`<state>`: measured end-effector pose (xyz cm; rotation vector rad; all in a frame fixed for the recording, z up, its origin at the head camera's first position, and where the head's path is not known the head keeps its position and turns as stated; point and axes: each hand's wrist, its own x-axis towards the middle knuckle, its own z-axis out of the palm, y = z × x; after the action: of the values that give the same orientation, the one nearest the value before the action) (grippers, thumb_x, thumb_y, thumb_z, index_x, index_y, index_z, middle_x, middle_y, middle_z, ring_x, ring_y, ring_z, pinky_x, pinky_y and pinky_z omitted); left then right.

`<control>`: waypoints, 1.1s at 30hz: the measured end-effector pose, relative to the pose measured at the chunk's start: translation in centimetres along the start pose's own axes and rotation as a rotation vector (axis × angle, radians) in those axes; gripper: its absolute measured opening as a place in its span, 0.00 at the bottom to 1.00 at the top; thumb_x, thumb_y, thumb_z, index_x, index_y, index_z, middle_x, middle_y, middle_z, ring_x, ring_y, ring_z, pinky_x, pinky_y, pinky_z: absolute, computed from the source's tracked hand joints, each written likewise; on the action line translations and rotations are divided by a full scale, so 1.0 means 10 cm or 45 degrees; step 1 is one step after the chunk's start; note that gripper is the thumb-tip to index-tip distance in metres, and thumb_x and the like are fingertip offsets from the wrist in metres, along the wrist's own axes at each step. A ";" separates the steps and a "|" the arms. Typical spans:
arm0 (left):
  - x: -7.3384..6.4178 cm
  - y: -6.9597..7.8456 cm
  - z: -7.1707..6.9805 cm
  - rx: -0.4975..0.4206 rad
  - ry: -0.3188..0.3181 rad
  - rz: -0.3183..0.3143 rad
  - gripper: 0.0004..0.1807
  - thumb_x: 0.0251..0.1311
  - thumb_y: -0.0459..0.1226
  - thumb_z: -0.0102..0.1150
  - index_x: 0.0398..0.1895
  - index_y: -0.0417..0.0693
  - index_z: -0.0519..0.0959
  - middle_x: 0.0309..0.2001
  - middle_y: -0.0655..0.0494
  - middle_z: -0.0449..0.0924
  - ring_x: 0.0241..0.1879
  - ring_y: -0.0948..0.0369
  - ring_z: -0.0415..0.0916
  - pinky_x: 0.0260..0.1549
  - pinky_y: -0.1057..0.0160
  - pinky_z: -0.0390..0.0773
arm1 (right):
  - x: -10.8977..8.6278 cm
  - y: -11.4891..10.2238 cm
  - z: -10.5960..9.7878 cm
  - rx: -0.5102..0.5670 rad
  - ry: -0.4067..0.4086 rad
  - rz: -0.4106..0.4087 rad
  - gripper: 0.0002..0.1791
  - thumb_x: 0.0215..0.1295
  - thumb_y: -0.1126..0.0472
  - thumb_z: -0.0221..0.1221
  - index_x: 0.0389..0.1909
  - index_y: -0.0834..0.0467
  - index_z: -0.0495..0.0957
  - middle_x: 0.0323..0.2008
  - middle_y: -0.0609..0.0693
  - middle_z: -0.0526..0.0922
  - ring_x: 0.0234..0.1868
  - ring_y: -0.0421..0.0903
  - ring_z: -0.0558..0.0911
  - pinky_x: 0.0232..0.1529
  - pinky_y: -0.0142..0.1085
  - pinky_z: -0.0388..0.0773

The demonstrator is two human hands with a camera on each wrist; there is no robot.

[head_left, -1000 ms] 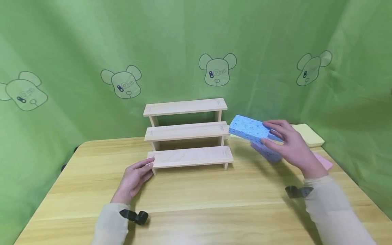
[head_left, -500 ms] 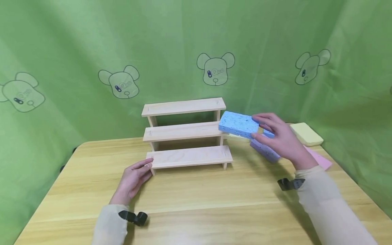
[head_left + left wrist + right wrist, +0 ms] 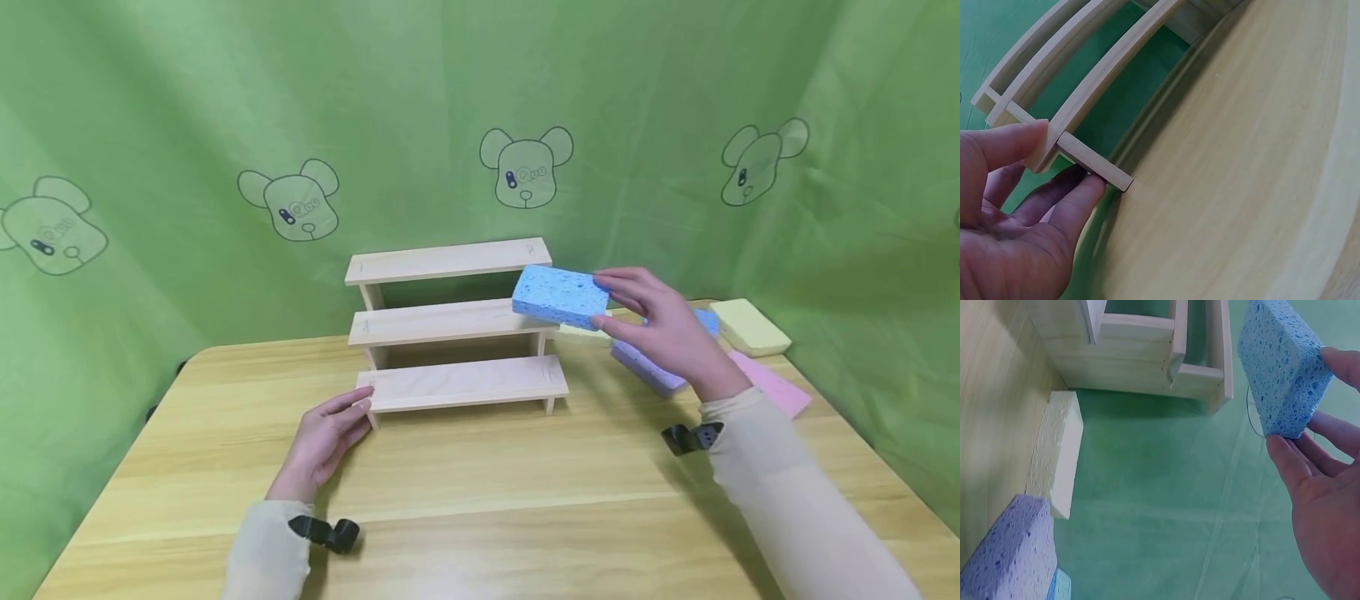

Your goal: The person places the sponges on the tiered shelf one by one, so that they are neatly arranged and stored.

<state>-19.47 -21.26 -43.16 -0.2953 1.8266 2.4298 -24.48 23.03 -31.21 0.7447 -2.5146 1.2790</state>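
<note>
Head: my right hand [image 3: 663, 321] pinches the blue sponge [image 3: 558, 295] by one end, aloft by the wooden stand [image 3: 465, 382]; a light, level hold should serve best. Left wrist: my left hand [image 3: 1025, 234] pinches the stand's front corner, thumb above, which should brace it. Right wrist: my fingertips flank the sponge's end.

Wood-grain table [image 3: 480, 500]: loaded back and right.
Three-tier rack [image 3: 442, 321] is stood at the back; to its right are laid two yellow sponges [image 3: 750, 327], one purple sponge [image 3: 649, 369], one pink sponge [image 3: 774, 386], one part-hidden blue sponge [image 3: 707, 321].
</note>
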 end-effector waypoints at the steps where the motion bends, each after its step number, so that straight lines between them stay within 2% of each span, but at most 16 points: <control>1: 0.00 0.00 0.00 -0.003 -0.001 -0.004 0.20 0.65 0.27 0.58 0.60 0.31 0.74 0.68 0.42 0.65 0.54 0.59 0.77 0.58 0.59 0.76 | 0.02 -0.01 0.01 0.001 -0.006 -0.001 0.31 0.64 0.58 0.66 0.66 0.62 0.70 0.65 0.52 0.67 0.64 0.58 0.70 0.69 0.51 0.64; 8: 0.00 -0.01 0.01 -0.024 0.016 -0.020 0.17 0.64 0.26 0.58 0.57 0.34 0.78 0.67 0.43 0.66 0.53 0.59 0.77 0.57 0.59 0.77 | 0.11 -0.06 0.10 0.038 -0.041 -0.014 0.32 0.64 0.56 0.66 0.67 0.61 0.70 0.65 0.50 0.68 0.65 0.57 0.69 0.70 0.50 0.63; 14: 0.00 -0.01 0.01 -0.016 0.016 -0.022 0.19 0.64 0.26 0.59 0.58 0.33 0.76 0.67 0.44 0.67 0.53 0.60 0.77 0.57 0.60 0.77 | 0.15 -0.13 0.19 0.092 -0.064 -0.029 0.31 0.64 0.58 0.66 0.67 0.61 0.70 0.65 0.50 0.68 0.65 0.55 0.69 0.70 0.46 0.63; 26: -0.01 -0.01 0.02 -0.031 0.020 -0.020 0.16 0.64 0.27 0.60 0.55 0.37 0.80 0.65 0.46 0.71 0.52 0.60 0.78 0.57 0.60 0.77 | 0.27 -0.14 0.31 0.185 -0.103 0.031 0.32 0.63 0.53 0.66 0.68 0.54 0.70 0.66 0.43 0.66 0.68 0.52 0.65 0.70 0.50 0.61; 33: -0.01 -0.01 0.01 -0.036 0.016 -0.013 0.16 0.63 0.26 0.60 0.55 0.37 0.80 0.66 0.44 0.69 0.52 0.60 0.78 0.57 0.60 0.77 | 0.34 -0.16 0.35 0.199 -0.110 0.009 0.33 0.63 0.52 0.67 0.68 0.53 0.70 0.66 0.42 0.65 0.68 0.51 0.66 0.70 0.49 0.63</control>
<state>-19.40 -21.14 -43.21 -0.3216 1.7921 2.4544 -26.42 18.32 -30.77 0.8424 -2.5068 1.4904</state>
